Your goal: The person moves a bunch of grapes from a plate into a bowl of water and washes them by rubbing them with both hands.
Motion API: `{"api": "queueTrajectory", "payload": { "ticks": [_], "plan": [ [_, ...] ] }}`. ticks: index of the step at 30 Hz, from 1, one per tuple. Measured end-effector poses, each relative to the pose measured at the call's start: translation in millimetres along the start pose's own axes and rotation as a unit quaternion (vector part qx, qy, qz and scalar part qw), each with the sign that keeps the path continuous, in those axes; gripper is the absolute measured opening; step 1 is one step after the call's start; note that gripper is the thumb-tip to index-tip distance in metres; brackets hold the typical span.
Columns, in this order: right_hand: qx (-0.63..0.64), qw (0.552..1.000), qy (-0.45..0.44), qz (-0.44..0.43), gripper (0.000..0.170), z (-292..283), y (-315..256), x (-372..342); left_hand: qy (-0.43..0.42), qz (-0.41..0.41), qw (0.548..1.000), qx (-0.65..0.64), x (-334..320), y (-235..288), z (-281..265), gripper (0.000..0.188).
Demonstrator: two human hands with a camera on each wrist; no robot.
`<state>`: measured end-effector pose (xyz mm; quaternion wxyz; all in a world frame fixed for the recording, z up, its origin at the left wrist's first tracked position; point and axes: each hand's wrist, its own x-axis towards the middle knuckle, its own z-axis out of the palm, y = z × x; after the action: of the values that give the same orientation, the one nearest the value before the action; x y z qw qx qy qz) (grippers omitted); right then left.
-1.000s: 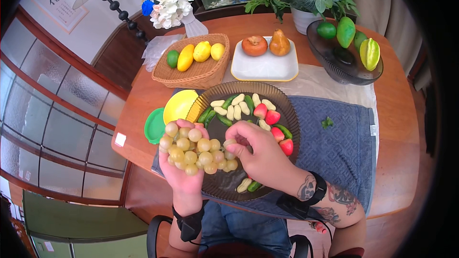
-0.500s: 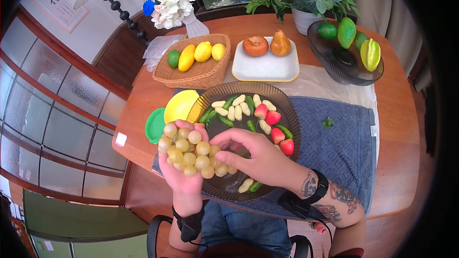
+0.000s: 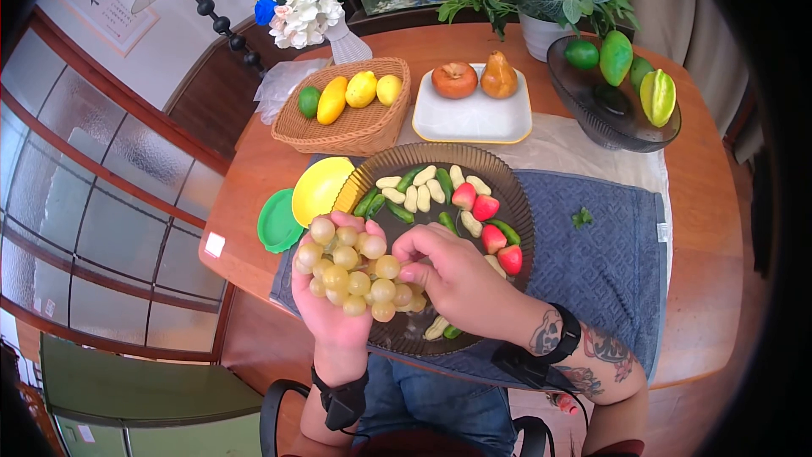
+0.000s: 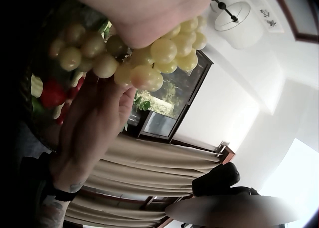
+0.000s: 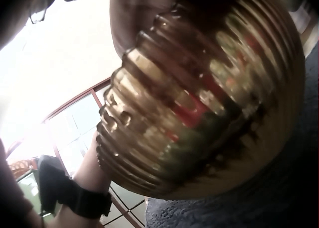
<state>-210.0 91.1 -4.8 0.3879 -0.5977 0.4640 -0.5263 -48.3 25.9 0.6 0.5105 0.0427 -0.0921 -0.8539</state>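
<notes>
A bunch of pale yellow-green grapes lies in my left hand, which cups it from below with fingertips showing behind the top grapes. From the right, my right hand reaches to the bunch, thumb and forefinger pinching at a grape on its near side. The left wrist view shows the right hand right against the grapes. Below both hands is a brown ribbed glass bowl. Inside it are peanuts, green peppers and red fruit pieces.
Behind the bowl stand a wicker basket of fruit and a white tray with two fruits. A dark glass bowl sits back right. Yellow and green dishes lie at left. One green leaf rests on the blue towel.
My right fingers came off one grape, opened, and closed at the bunch again. My left hand has shifted slightly right and turned the bunch a little.
</notes>
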Motion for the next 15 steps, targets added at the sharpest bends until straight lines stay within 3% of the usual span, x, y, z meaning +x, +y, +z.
{"api": "queueTrajectory", "payload": {
  "ticks": [7,9,15],
  "plan": [
    [0.001,1.000,0.018,-0.016,0.015,-1,2,2,-0.031,0.000,0.999,0.028,2,4,-3,0.024],
    [-0.018,0.999,0.025,-0.035,0.016,0,5,3,-0.021,0.001,0.999,-0.028,2,6,-3,0.025],
    [0.039,0.997,0.038,-0.062,0.021,-1,3,4,0.005,0.007,1.000,0.015,1,8,-4,0.024]
  ]
}}
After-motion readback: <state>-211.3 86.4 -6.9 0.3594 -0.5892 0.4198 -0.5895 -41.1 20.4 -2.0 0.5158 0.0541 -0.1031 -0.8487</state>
